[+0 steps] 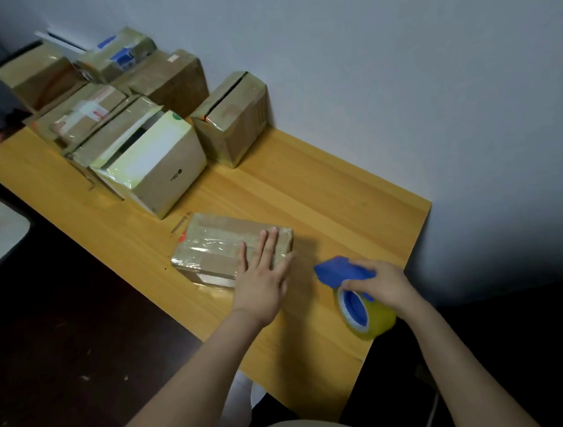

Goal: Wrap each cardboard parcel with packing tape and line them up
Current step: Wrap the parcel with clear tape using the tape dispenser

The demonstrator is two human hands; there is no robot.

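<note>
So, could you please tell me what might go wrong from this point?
The left hand lies flat on the small parcel without gripping it, so the parcel may slide when tape is pulled across. The right hand holds the tape dispenser right at the table edge; set down there, it could fall off.

Dim, soft lighting. Glare at the far left edge. Wide-angle distortion bends frame edges; fine detail slightly blurred.
</note>
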